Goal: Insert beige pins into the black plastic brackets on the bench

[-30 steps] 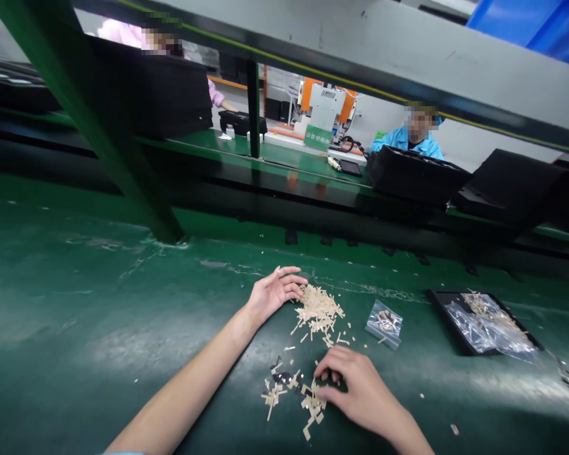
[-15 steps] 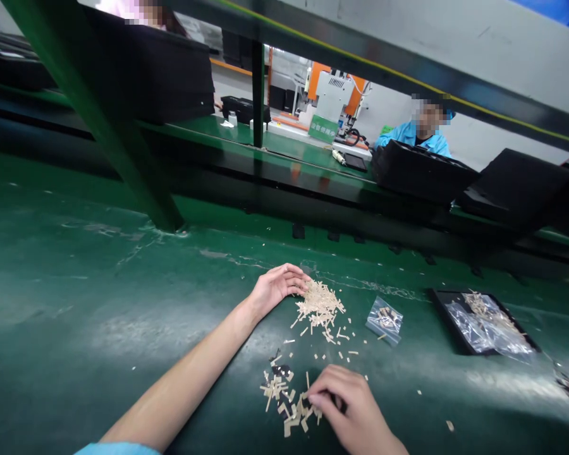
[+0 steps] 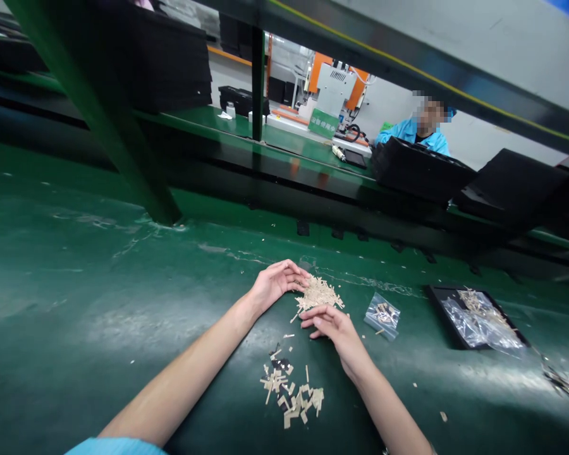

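Observation:
A heap of small beige pieces (image 3: pixel 319 293) lies on the green table. My left hand (image 3: pixel 281 282) rests at the heap's left side, fingers curved and apart, touching its edge and holding nothing. Just below the heap is my right hand (image 3: pixel 328 323), its fingers spread and slightly bent over the near edge, with nothing seen in them. Nearer to me lies a looser group of larger beige pieces (image 3: pixel 291 401), mixed with some dark bits (image 3: pixel 281 364). Right of the heap is a small clear bag (image 3: pixel 382 316) with beige pieces inside.
A black tray (image 3: pixel 455 332) holding clear bags and beige pieces sits at the right, near some metal tools (image 3: pixel 562 381). A green post (image 3: pixel 156 196) rises at the left. Across the bench, a person in blue (image 3: pixel 415 131) sits behind black stacks (image 3: pixel 420 170).
My right hand has moved up from the near group to the heap's near edge, and its fingers have opened. My left hand has stayed at the heap.

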`<control>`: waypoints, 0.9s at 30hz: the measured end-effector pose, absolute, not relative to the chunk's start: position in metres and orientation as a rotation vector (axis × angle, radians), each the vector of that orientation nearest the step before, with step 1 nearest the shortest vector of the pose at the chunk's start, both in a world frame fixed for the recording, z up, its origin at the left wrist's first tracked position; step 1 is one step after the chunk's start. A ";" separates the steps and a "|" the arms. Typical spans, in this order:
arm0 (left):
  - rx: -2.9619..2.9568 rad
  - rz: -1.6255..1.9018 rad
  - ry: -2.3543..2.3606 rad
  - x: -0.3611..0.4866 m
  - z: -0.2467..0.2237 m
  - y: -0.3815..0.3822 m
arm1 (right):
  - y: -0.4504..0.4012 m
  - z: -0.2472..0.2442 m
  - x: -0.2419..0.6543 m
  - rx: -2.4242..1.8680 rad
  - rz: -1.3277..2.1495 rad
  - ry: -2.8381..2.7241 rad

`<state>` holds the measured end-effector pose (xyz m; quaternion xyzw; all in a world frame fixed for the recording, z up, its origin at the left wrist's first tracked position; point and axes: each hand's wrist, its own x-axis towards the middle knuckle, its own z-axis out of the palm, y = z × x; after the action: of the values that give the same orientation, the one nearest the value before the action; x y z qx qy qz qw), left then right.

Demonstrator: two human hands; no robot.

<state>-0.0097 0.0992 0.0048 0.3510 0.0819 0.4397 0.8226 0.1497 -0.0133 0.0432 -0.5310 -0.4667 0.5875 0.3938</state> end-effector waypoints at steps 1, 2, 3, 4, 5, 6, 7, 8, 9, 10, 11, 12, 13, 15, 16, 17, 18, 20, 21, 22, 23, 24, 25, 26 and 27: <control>0.751 0.938 0.173 -0.010 0.005 0.099 | -0.013 0.046 0.149 -1.329 1.487 -1.190; 0.755 0.938 0.172 -0.009 0.005 0.099 | -0.016 0.047 0.149 -1.312 1.503 -1.201; 0.759 0.934 0.171 -0.009 0.005 0.100 | -0.019 0.047 0.150 -1.299 1.544 -1.221; 0.763 0.928 0.169 -0.009 0.005 0.100 | -0.023 0.046 0.151 -1.292 1.608 -1.248; 0.766 0.921 0.167 -0.008 0.006 0.099 | -0.026 0.044 0.152 -1.294 1.677 -1.280; 0.770 0.914 0.166 -0.008 0.006 0.099 | -0.028 0.042 0.152 -1.306 1.730 -1.309; 0.773 0.908 0.165 -0.008 0.007 0.098 | -0.029 0.040 0.152 -1.321 1.750 -1.332; 0.779 0.899 0.163 -0.008 0.009 0.098 | -0.029 0.039 0.151 -1.338 1.724 -1.344; 0.786 0.889 0.161 -0.009 0.011 0.097 | -0.028 0.038 0.151 -1.354 1.656 -1.344; 0.796 0.880 0.159 -0.010 0.014 0.096 | -0.026 0.038 0.150 -1.362 1.570 -1.334; 0.808 0.874 0.156 -0.012 0.017 0.096 | -0.024 0.039 0.148 -1.356 1.495 -1.318; 0.822 0.873 0.155 -0.015 0.022 0.096 | -0.023 0.039 0.147 -1.335 1.449 -1.303; 0.838 0.880 0.155 -0.019 0.026 0.097 | -0.021 0.039 0.145 -1.304 1.437 -1.291; 0.862 0.915 0.156 -0.027 0.035 0.100 | -0.019 0.035 0.139 -1.241 1.489 -1.290; 0.875 0.942 0.165 -0.032 0.038 0.100 | -0.018 0.033 0.135 -1.221 1.517 -1.298; 0.903 0.977 0.194 -0.037 0.041 0.100 | -0.015 0.030 0.132 -1.212 1.529 -1.306; 0.958 1.015 0.254 -0.042 0.042 0.099 | -0.013 0.028 0.130 -1.209 1.516 -1.310; 1.193 1.064 0.469 -0.052 0.040 0.092 | -0.008 0.027 0.130 -1.206 1.429 -1.295; 1.369 1.061 0.614 -0.056 0.037 0.086 | -0.006 0.029 0.133 -1.201 1.373 -1.276; 1.568 1.030 0.765 -0.059 0.032 0.079 | -0.007 0.032 0.138 -1.198 1.317 -1.252; 1.767 0.976 0.901 -0.062 0.025 0.072 | -0.009 0.034 0.145 -1.199 1.255 -1.224; 1.950 0.910 1.024 -0.064 0.018 0.065 | -0.013 0.037 0.154 -1.207 1.190 -1.190; 2.111 0.833 1.121 -0.065 0.011 0.060 | -0.019 0.038 0.164 -1.223 1.119 -1.150; 2.245 0.755 1.190 -0.064 0.005 0.056 | -0.027 0.038 0.174 -1.249 1.042 -1.107; 2.355 0.680 1.230 -0.061 0.000 0.054 | -0.035 0.036 0.183 -1.283 0.970 -1.061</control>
<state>-0.0607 0.0539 -0.0005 0.8416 0.4396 0.2430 0.1985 0.1829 -0.0346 0.0364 -0.5468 -0.4522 0.4134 0.5706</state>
